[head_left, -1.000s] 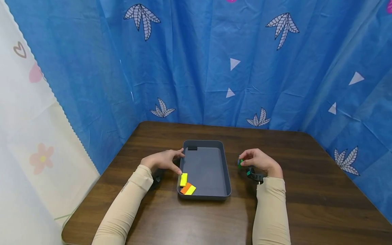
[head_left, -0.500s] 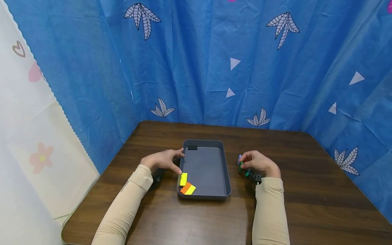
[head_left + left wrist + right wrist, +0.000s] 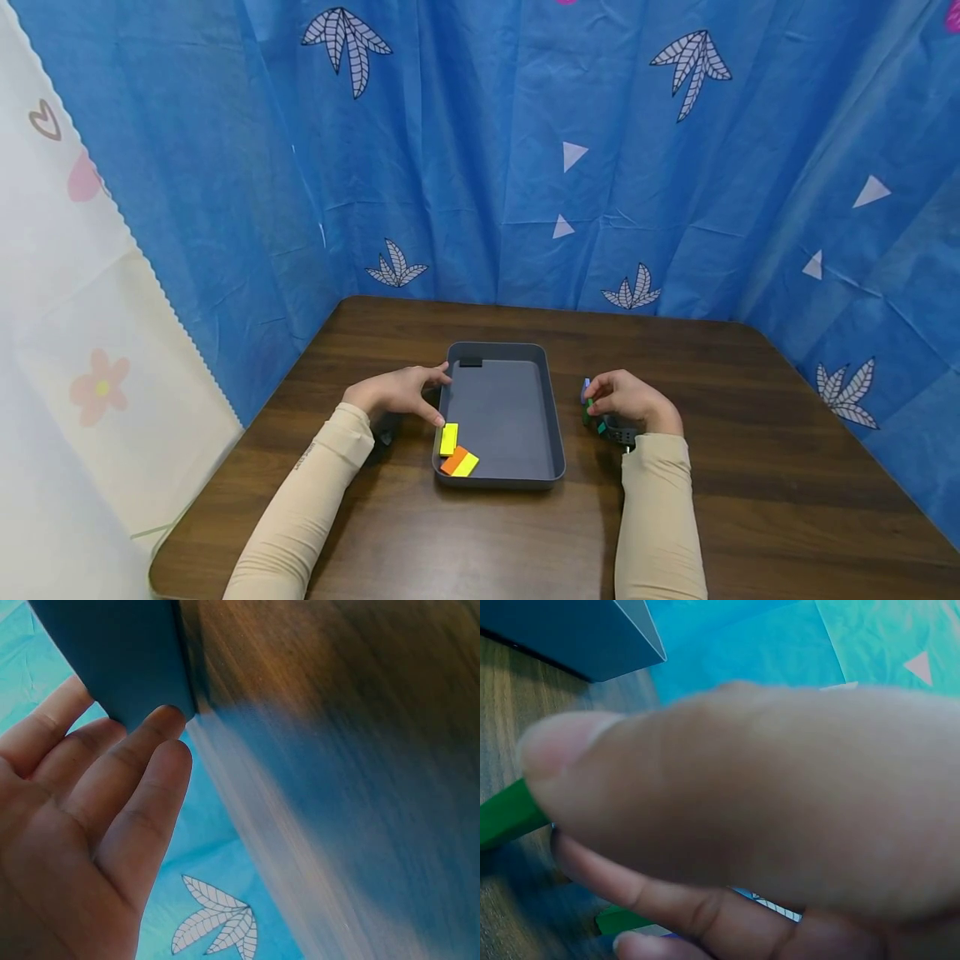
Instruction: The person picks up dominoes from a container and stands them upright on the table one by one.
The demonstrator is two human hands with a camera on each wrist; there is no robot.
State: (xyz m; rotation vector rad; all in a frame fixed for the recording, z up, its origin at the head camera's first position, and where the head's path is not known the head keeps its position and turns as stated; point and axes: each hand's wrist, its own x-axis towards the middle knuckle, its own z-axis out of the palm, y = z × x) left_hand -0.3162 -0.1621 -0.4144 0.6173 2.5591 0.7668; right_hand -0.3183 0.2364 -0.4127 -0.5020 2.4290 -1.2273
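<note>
While the tray (image 3: 510, 417) runs lengthwise near to far, the left hand (image 3: 397, 392) touches its left wall, spread; the right hand (image 3: 633, 396), right of the tray, pinches a green block (image 3: 586, 416), a blue piece (image 3: 586, 385) just on its far side.

head: soft glare on table (image 3: 480, 533) | right wrist: fingers (image 3: 727, 795) blurred, seemingly defocused

By left fingers (image 3: 161, 791) were: grey tray (image 3: 502, 408), yellow block (image 3: 448, 439). In right fingers (image 3: 602, 384) was: green block (image 3: 510, 815). Beyond them: blue curtain (image 3: 480, 167), white-leaf print (image 3: 356, 71). Beneath: brown table (image 3: 480, 533), streaked grain.
</note>
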